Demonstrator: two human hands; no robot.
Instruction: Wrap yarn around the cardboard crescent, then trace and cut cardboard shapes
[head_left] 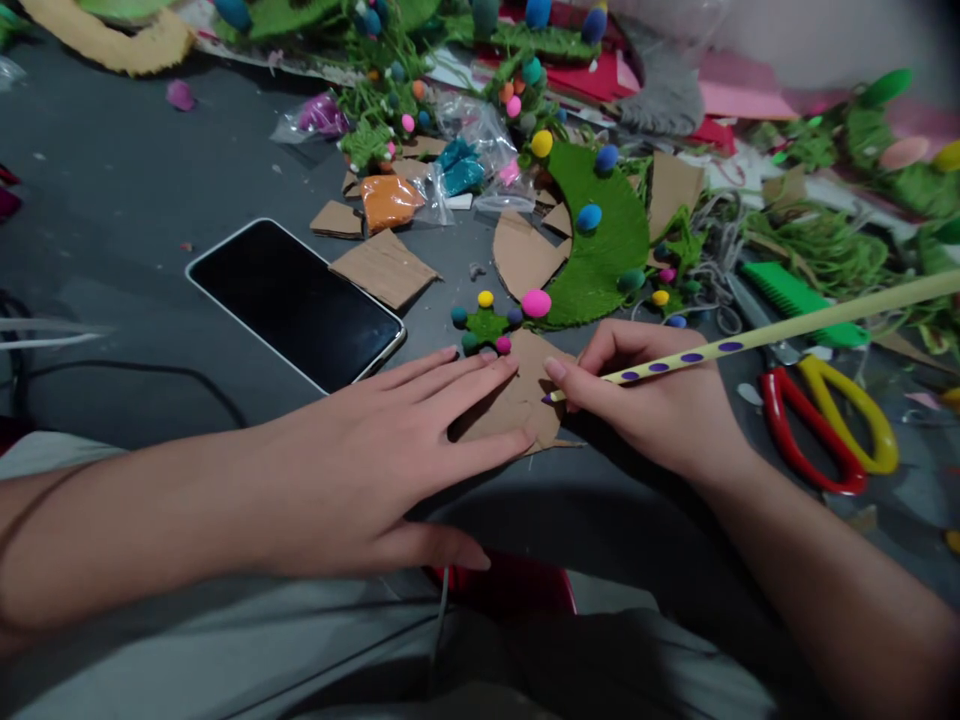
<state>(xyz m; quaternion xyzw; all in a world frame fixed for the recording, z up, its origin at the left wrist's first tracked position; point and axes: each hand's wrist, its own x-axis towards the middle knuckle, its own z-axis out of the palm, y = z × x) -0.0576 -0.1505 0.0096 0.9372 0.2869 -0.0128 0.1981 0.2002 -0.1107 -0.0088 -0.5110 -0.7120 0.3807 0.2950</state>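
My left hand [405, 430] lies flat with its fingers spread over a piece of brown cardboard [540, 370] on the dark table. Between the fingers of my right hand [645, 390] is a pale yellow pencil [787, 325] with purple spots, its purple tip close to or on the cardboard. A small green star [487, 322] ringed by coloured balls rests at the cardboard's upper edge, just above my left fingertips. Behind it sits a green yarn-wrapped crescent [615, 240] with coloured balls.
A phone [296, 300] lies left of the cardboard scraps [386, 268]. Scissors [814, 430] with red and yellow handles and a green comb [802, 300] are at the right. Bags of orange [390, 203] and teal [459, 167] material, yarn and decorated wreaths crowd the back.
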